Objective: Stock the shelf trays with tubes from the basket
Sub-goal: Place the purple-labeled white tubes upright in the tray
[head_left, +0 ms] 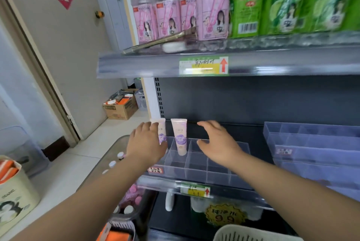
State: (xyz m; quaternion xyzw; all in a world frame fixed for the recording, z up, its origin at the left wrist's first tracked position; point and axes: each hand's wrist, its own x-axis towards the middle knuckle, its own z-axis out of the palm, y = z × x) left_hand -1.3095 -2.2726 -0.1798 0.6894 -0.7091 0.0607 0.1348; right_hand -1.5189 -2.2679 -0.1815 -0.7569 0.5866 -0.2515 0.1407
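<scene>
Step in hand: seating tubes in the divided clear tray (206,164) on the middle shelf (253,133). Only two cells hold tubes, both in the back row and both upright with the cap end down. The left tube (161,126) is in the far-left cell and the second tube (179,135) is in the cell beside it.

Hands:
- Left hand (145,144) is against the left tube and covers its lower part. Can't tell whether the fingers pinch it or just lie alongside.
- Right hand (219,143) holds nothing. Its fingers are loosely spread and slightly curved, hovering over the tray's back row near the second tube, not touching it.

A second clear tray (311,139) sits to the right on the same shelf; by my read it also needs stocking. A white slotted basket (247,234) is at the bottom edge, below the shelf. Its contents are out of view, so I can't confirm it's the tube supply.

Judgement: early in the task.

Next move, as I see it: free the left tube once it stands, then take both hands down to the basket. Pick up more tubes and drop them cap-down into the next open back-row cell.

Risk: the tubes stand tall against the low cell walls, so a hand brushing past could tip one.
</scene>
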